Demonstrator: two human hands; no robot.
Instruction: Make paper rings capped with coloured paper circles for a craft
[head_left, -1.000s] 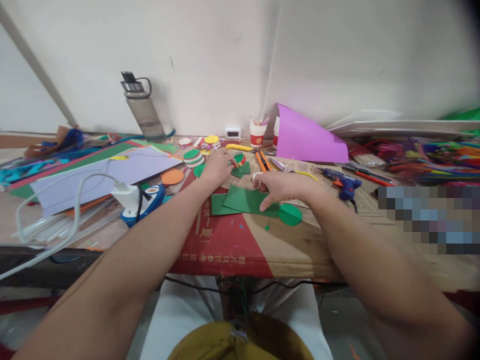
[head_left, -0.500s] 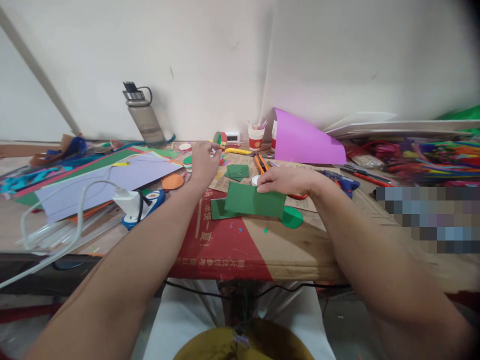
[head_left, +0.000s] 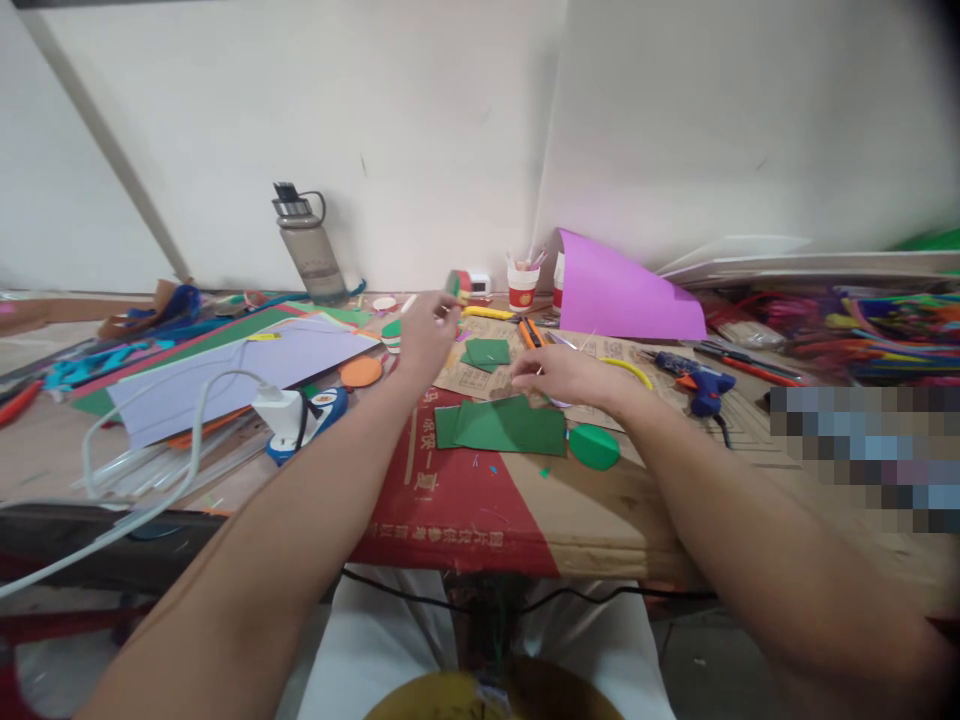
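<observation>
My left hand [head_left: 430, 328] is at the back of the cardboard, its fingers bent beside a small roll with green and red on it [head_left: 458, 286]; a thin white stick shows at its back. What its fingers hold is too small to name. My right hand [head_left: 551, 374] hovers just behind the overlapping green rectangles [head_left: 510, 424], fingers curled, with something tiny and pale at the fingertips. Smaller green pieces [head_left: 487, 353] lie between the hands. A green disc [head_left: 593, 446] rests right of the rectangles.
A grey bottle [head_left: 310, 255], a cup of sticks [head_left: 523, 286] and a curved purple sheet [head_left: 622, 290] stand along the wall. Left are a lilac sheet [head_left: 225, 375], a white plug with cable [head_left: 279, 412] and an orange disc [head_left: 361, 372]. A blue glue gun [head_left: 705, 387] lies right.
My right hand has let go of the green rectangle, which now lies flat on the other. The view has shifted, and the glue gun shows more fully.
</observation>
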